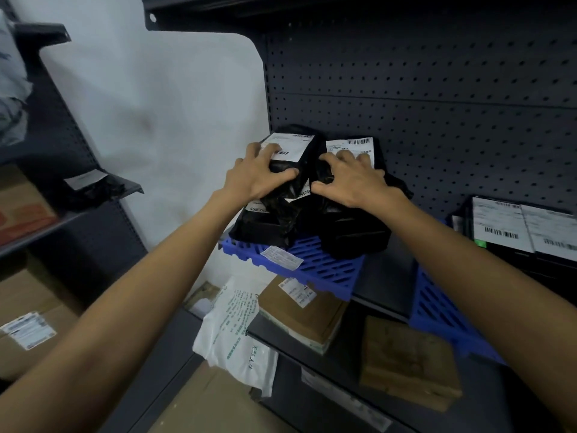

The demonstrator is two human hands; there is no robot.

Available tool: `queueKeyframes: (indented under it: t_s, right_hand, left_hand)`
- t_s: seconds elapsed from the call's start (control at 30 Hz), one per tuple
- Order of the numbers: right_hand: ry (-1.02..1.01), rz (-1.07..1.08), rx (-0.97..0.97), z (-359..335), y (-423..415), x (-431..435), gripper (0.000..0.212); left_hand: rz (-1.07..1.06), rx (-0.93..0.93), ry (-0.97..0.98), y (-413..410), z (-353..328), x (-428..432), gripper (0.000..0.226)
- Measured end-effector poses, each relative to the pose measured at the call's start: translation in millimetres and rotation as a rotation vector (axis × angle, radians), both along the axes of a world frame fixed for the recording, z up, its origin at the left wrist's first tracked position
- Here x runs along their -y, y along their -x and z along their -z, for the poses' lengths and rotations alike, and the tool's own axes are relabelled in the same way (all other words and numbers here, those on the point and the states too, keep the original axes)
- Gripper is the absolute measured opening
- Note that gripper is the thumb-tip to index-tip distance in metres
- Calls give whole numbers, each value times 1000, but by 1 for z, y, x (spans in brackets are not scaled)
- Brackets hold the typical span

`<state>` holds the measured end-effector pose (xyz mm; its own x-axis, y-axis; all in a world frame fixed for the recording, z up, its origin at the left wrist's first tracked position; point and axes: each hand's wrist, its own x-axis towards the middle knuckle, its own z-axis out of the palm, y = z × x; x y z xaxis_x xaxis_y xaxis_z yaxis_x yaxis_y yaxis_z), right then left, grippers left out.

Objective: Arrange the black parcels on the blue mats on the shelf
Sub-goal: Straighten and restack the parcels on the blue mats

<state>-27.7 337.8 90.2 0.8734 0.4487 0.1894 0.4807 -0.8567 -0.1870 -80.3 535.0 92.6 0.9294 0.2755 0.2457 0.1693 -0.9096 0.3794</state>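
While both hands rest on the pile, the step in hand looks like squaring two black parcels side by side at the back of the blue mat (pixel 324 267). The left hand (pixel 259 175) grips the left parcel (pixel 307 168): its fingers (pixel 268 150) curl over the white label near the top, and the thumb presses into the black film below them. The right hand (pixel 349 179) grips the right parcel (pixel 378 154) in the same way, with its fingers bent over the label and its thumb hooked at the inner edge, just beside the left thumb.

Both parcels lean back toward the pegboard panel (pixel 437 104) beyond the fingertips. They rest on lower parcels (pixel 265 228) lying under the palms, on the mat, which sits on the shelf (pixel 384 276).

The next move probably calls for nudging the two together, labels facing out, then letting go slowly so that neither slides.

The wrapping is glossy, crinkled plastic film, soft and lumpy, and likely slippery. The labels are flat paper with barcodes. The mat is rigid moulded plastic, a slotted grid with a notched front edge. The shelf is dark painted metal and the panel behind it is evenly perforated.

Outside the right wrist lies a second blue mat (pixel 437 304), with more labelled parcels (pixel 515 226) beyond it.
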Motion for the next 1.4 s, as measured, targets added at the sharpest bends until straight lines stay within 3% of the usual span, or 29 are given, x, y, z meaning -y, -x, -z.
queueKeyframes:
  t_s: [0.33,0.57,0.8,0.97,1.07,1.13,1.3,1.4]
  right_hand:
    - [-216,-114,74,-20,-23,34,59]
    - [-133,-315,75,-5,-63,76,55]
    - [30,-459,76,-9,-77,87,75]
    - [71,-643,194,-15,-61,68,95]
    - [177,-680,158,-10,-55,53,101]
    - [131,-677,204,-6,-51,45,101]
    - [114,-588,381,9,-36,31,109]
    - [89,-551,390,10,-33,29,110]
  left_hand:
    - [-117,184,-145,0,-7,19,62]
    - [-128,198,-350,11,6,60,66]
    - [-89,262,-351,17,20,83,55]
    - [-39,417,-65,39,46,79,75]
    - [-26,374,65,50,62,79,99]
    - [-44,337,124,51,68,81,108]
    - [-25,410,240,48,75,94,111]
    - [-49,423,228,48,75,97,108]
